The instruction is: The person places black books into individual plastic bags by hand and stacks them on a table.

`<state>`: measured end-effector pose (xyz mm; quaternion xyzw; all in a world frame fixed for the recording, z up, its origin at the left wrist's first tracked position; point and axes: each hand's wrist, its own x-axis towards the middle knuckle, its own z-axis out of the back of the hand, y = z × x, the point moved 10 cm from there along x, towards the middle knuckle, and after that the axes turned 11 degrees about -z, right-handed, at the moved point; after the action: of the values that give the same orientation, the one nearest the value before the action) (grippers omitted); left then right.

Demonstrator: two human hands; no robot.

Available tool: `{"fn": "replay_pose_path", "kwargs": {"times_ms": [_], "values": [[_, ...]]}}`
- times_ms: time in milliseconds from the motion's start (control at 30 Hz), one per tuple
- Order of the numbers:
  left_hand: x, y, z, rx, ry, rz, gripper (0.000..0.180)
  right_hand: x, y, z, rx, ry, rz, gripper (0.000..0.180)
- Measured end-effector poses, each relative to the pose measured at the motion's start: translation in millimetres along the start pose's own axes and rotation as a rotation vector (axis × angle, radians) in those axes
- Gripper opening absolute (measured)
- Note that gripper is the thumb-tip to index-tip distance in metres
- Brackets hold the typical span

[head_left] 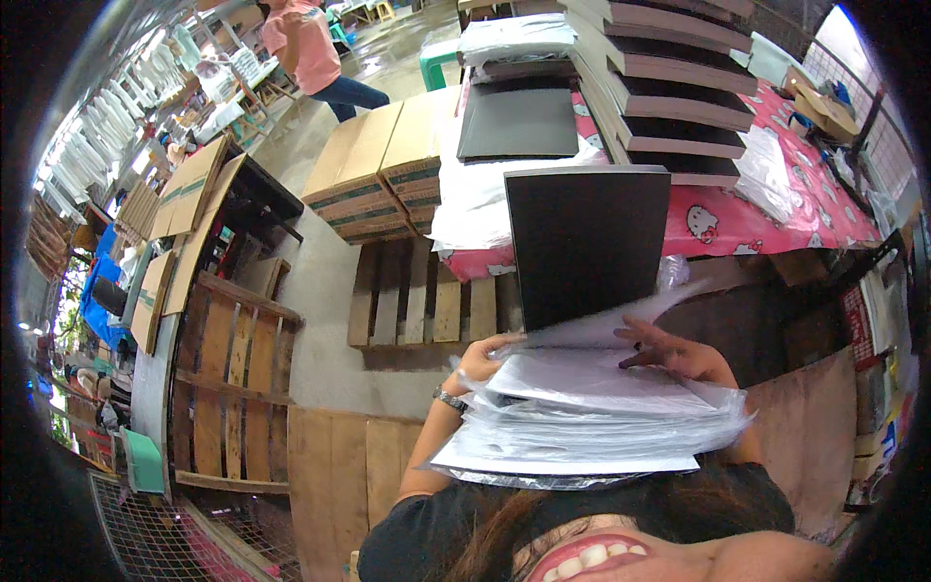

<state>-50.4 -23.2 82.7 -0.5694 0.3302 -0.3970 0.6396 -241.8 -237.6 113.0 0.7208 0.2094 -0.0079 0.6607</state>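
A stack of clear plastic sleeves with white sheets showing among them rests against my front, between my arms. My left hand, with a watch at its wrist, pinches the left edge of the top plastic sleeve. My right hand is at the same sleeve's right side, fingers apart, and the sleeve's right corner lifts above it. Just beyond the hands a black-covered book stands upright at the table's near edge. Its lower end is hidden behind the raised sleeve.
A table with a pink patterned cloth holds a tall stack of black books and another flat black book. Cardboard boxes stand left of it, above a wooden pallet. A person in a pink shirt is farther back.
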Motion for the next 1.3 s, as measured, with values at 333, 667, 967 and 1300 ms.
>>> {"fn": "replay_pose_path", "kwargs": {"times_ms": [333,667,967,1300], "values": [[-2,-49,53,-0.05,-0.102,0.001,0.06,64,12,9,-0.413,0.142,-0.133,0.087],[76,-223,29,-0.148,-0.096,-0.345,0.043,131,88,8,-0.682,-0.074,0.027,0.067],[124,-222,-2,-0.556,-0.059,-0.564,0.033,91,206,58,-0.257,-0.539,0.289,0.031],[131,-184,12,-0.589,-0.357,-0.405,0.025,78,241,63,-0.304,-0.841,0.36,0.012]]}}
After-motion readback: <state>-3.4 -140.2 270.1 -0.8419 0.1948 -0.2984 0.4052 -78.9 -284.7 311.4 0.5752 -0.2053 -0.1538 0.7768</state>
